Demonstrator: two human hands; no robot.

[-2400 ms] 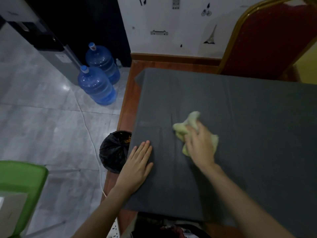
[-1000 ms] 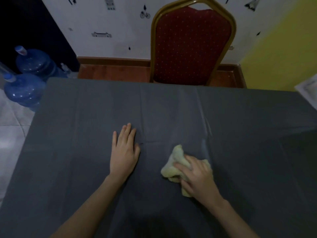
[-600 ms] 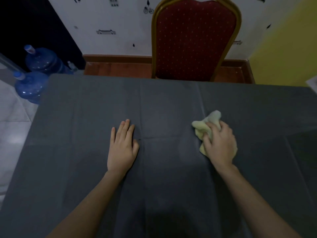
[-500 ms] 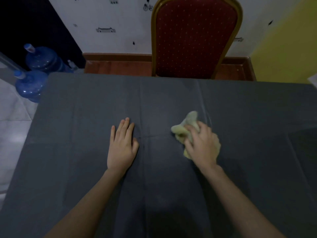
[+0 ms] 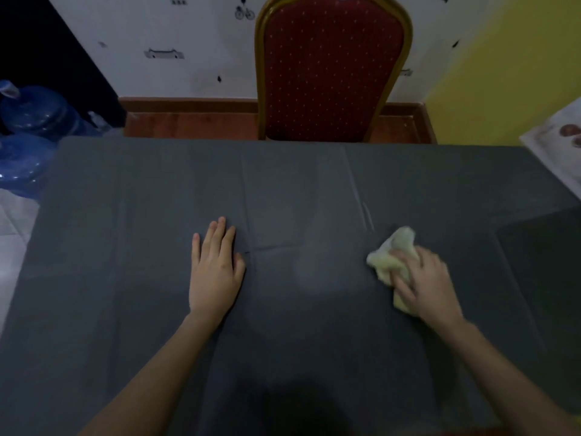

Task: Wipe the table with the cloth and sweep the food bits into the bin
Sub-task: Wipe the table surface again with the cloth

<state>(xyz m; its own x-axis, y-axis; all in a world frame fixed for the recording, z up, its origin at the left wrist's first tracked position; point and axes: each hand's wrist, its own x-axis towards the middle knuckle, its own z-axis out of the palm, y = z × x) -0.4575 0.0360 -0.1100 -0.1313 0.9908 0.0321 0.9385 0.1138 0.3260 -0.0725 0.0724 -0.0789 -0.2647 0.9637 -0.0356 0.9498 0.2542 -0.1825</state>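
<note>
A crumpled pale yellow cloth [image 5: 391,258] lies on the dark grey tablecloth [image 5: 298,190], right of centre. My right hand [image 5: 424,284] presses down on the cloth, fingers curled over its near part. Flat on the tablecloth, left of centre, rests my left hand [image 5: 215,269], palm down, fingers together and holding nothing. No food bits show on the dim surface. The bin is out of view.
A red padded chair with a gold frame [image 5: 330,67] stands at the table's far edge. Two blue water bottles [image 5: 28,136] sit on the floor at the far left. A white patterned surface [image 5: 562,143] juts in at the right edge.
My right hand has slid the cloth to the right across the tablecloth. The left hand has stayed flat in the same spot. Earlier the view swung right, away from the bin.
</note>
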